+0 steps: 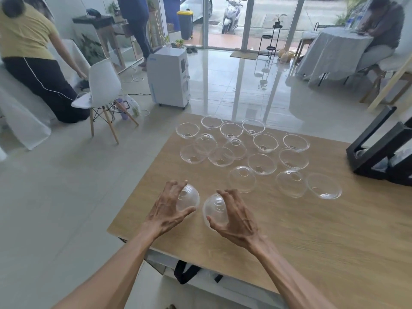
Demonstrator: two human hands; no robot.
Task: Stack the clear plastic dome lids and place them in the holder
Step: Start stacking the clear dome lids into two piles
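Head view: each hand, left hand (166, 208) and right hand (233, 216), has its fingers curled round one lid (189, 197) above the table (312, 230) — thin, light, slick and probably crushable, so best held lightly by the rim.

Wood table (289, 230) w/ scattered clear dome lids (262, 163), black holder (379, 152) at right.

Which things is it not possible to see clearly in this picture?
- Holder: head view, cut off by the right edge; its slots stay unclear.
- Lid in left hand: head view, fingers cover its far rim.
- Lid in right hand: head view, palm hides one side.
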